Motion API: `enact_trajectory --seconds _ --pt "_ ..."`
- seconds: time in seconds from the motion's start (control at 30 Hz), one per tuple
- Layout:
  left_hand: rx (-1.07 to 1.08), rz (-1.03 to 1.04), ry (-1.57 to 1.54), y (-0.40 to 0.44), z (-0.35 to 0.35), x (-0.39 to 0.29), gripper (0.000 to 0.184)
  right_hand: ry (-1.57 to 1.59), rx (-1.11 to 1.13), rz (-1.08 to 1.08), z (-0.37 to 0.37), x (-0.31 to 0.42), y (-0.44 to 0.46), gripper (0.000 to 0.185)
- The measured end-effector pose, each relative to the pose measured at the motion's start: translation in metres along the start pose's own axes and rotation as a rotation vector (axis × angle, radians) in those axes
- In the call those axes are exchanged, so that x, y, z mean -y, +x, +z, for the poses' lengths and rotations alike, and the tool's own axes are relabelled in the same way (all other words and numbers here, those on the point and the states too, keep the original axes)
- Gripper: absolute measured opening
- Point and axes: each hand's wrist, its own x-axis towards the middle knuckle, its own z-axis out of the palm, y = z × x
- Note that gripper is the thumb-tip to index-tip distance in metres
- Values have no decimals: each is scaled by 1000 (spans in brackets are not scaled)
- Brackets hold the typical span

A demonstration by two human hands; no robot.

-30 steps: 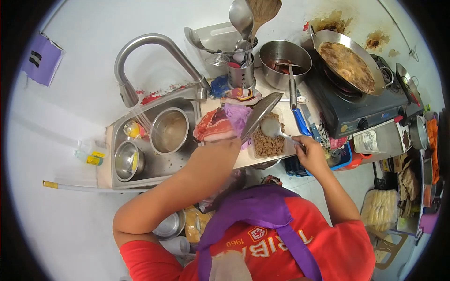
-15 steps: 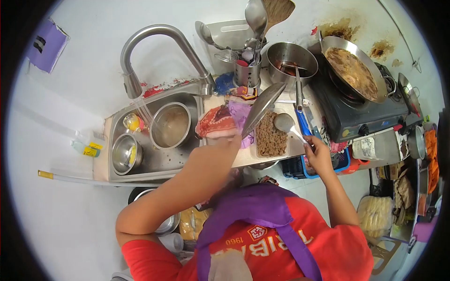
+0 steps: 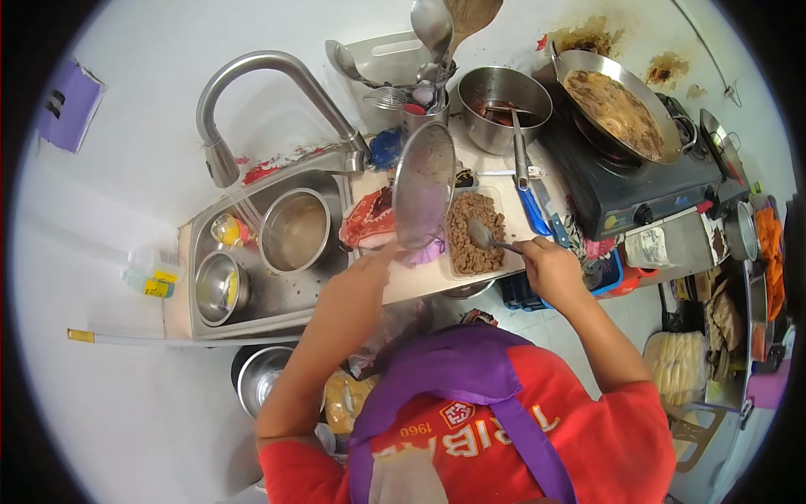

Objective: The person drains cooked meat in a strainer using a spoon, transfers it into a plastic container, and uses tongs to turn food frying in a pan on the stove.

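My left hand (image 3: 357, 281) grips the near edge of a shallow steel bowl (image 3: 424, 185). The bowl is tipped on its side, with smears of residue on the face that shows. Beside it stands a clear rectangular container (image 3: 456, 270) of cooked ground meat (image 3: 476, 214). My right hand (image 3: 550, 269) is closed around the handle of a metal spoon (image 3: 480, 234), whose head rests in the meat. Under and behind the bowl lie a red patterned cloth (image 3: 368, 220) and a purple cloth (image 3: 426, 252).
On the left is a sink (image 3: 267, 311) with a pot of cloudy water (image 3: 295, 231) and a small bowl (image 3: 220, 287). A steel pot (image 3: 505, 109) stands behind the container. To the right, a wok (image 3: 617, 109) of bubbling liquid sits on a gas stove (image 3: 655, 197). A blue-handled knife (image 3: 534, 210) lies nearby.
The bowl has swung left and turned its inner face toward me, with my left hand moving left and down. The spoon has dipped into the meat, its head turned over.
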Motion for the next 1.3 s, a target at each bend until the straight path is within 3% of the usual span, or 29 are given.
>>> enact_trajectory --seconds 0.07,0.3,0.53,0.67,0.77,1.03,1.17,1.2,1.3 --pt "-14 -51 -37 -3 4 6 39 -17 -63 -91 -6 -3 -3 22" --pt "-83 -72 -128 -9 19 24 39 -98 -167 83 -3 -26 -10 23" --pt "-105 -56 -171 -13 27 27 41 -40 -255 58 2 -13 -4 23" --pt "-120 -56 -200 -11 32 29 42 -55 -135 99 2 -29 -9 22" --pt "-126 -60 -238 -12 33 28 42 115 -308 189 -2 -25 -7 20" --pt "-153 -81 -289 -20 48 36 41 69 -248 118 16 -30 -21 18" --pt "-278 -202 -510 -37 50 55 41 137 -230 73 24 -21 -13 20" --pt "-294 -396 -655 -41 44 57 43 163 -233 70 25 -22 -12 22" --pt "-497 -590 -842 -44 50 122 44 245 -232 78 20 -18 -12 21"
